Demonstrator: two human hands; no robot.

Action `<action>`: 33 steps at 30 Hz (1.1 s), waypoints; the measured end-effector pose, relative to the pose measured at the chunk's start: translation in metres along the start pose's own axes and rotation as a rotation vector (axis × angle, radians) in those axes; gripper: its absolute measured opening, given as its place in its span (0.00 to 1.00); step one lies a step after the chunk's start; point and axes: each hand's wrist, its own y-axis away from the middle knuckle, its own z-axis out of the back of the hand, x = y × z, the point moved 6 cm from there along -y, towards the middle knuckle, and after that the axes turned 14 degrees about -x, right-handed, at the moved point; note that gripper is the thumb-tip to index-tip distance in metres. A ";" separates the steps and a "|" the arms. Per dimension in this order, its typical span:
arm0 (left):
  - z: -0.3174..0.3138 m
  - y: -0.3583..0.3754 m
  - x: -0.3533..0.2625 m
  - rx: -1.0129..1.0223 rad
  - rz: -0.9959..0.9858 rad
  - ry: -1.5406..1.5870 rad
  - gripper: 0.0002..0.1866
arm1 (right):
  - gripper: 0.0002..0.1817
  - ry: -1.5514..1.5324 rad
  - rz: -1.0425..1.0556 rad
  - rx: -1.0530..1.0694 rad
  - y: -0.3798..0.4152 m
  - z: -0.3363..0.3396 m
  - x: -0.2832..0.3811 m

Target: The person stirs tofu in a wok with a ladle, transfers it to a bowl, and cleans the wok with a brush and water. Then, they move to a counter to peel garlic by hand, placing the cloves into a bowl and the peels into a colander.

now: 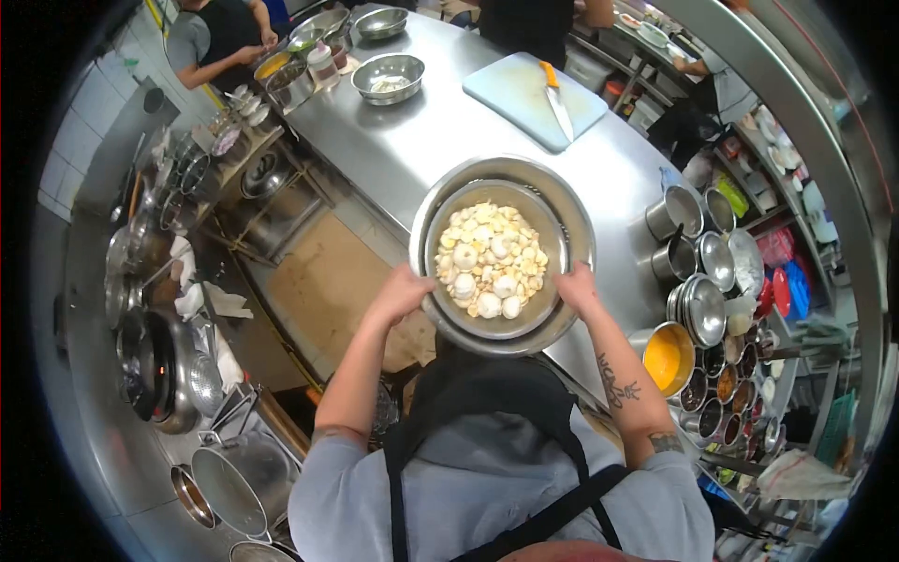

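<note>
Clasped the big metal bowl (506, 345) from both sides, with the left hand (405, 298) at about eight o'clock on it and the right hand (576, 286) at about four. Laid both thumbs at the rim; could not tell the exact set of the other fingers, mostly hidden by the bowl. Held inside it a smaller metal bowl (554, 229) full of garlic (492, 258): loose pale cloves all over, plus several whole bulbs, mostly from five round to nine o'clock. Held both bowls above the near part of the metal table (384, 159); could not tell from above whether touching its top or apart from it. Counting from the bowls as the clock's centre, had a pale blue cutting board (506, 89) just past twelve, bearing an orange-handled knife (557, 101) with tip towards five. Had a shallow metal bowl (412, 75) near eleven, holding something white, too small to name. Had pots (660, 220) between two and three, a pan of orange liquid (641, 343) near four, and a large pot (276, 459) between seven and eight. Shared the room with people at ten (225, 37), at twelve and between one and two.
</note>
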 end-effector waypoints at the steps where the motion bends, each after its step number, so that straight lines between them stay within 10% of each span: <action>1: 0.007 -0.013 -0.007 0.039 -0.015 -0.051 0.18 | 0.28 0.059 -0.001 -0.027 0.007 0.003 0.009; 6: 0.021 -0.033 -0.021 0.003 -0.350 -0.096 0.20 | 0.16 -0.149 -0.228 -0.030 0.016 -0.014 -0.011; 17: 0.024 -0.060 -0.050 0.170 -0.360 -0.186 0.30 | 0.02 -0.336 -0.601 -0.048 -0.003 -0.013 -0.004; 28: 0.044 -0.071 -0.030 0.220 -0.396 -0.154 0.27 | 0.12 0.317 -0.542 0.069 0.026 -0.013 0.031; 33: 0.072 -0.103 -0.011 0.214 -0.278 -0.207 0.19 | 0.13 -0.304 -0.635 0.063 0.051 -0.003 0.053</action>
